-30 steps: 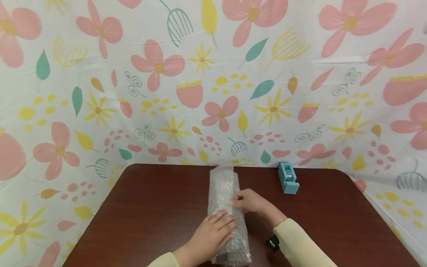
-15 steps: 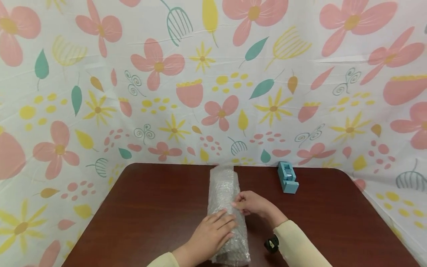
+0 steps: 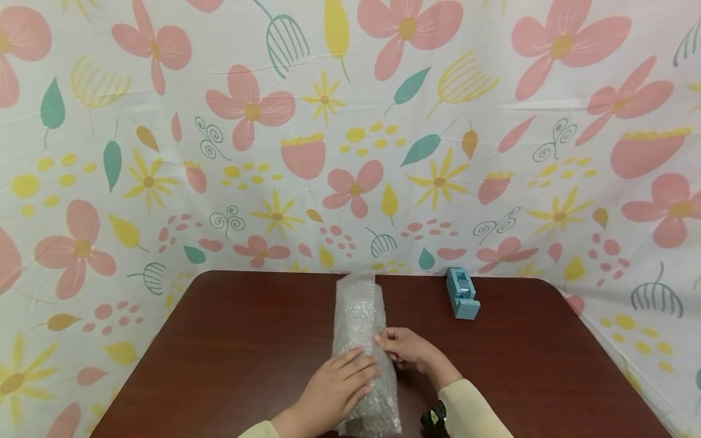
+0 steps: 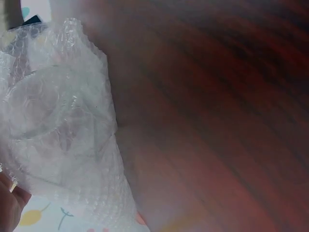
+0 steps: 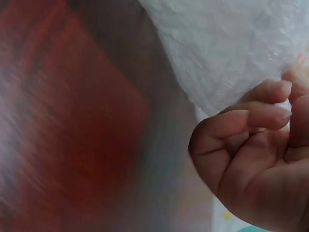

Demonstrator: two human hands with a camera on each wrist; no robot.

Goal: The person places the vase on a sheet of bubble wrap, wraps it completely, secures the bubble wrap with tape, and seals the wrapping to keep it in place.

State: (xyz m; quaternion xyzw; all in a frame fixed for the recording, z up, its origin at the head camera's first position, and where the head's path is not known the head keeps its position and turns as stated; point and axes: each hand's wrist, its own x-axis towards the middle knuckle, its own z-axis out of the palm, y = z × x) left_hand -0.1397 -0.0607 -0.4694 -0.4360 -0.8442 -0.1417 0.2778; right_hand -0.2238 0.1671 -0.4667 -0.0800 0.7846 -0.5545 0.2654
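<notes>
A long roll of clear bubble wrap (image 3: 358, 310) lies on the table, running away from the person. My left hand (image 3: 336, 389) rests on its near part, fingers stretched out across the top. At the right side of the roll, my right hand (image 3: 408, 350) pinches the bubble wrap between thumb and fingers. The right wrist view shows that hand (image 5: 256, 150) with its fingers curled at the edge of the bubble wrap (image 5: 222, 53). Through the bubble wrap (image 4: 87, 159) in the left wrist view, a round outline shows; what lies inside is mostly hidden.
A light blue tape dispenser (image 3: 464, 298) stands at the back right of the dark brown table (image 3: 252, 340). Behind the table's far edge hangs a white cloth (image 3: 306, 201) printed with flowers and leaves. A dark device (image 3: 434, 417) sits at the right wrist.
My right hand has shifted slightly toward me along the roll's right side, still pinching the bubble wrap. The left hand stays on top. The head view has turned a little to the right.
</notes>
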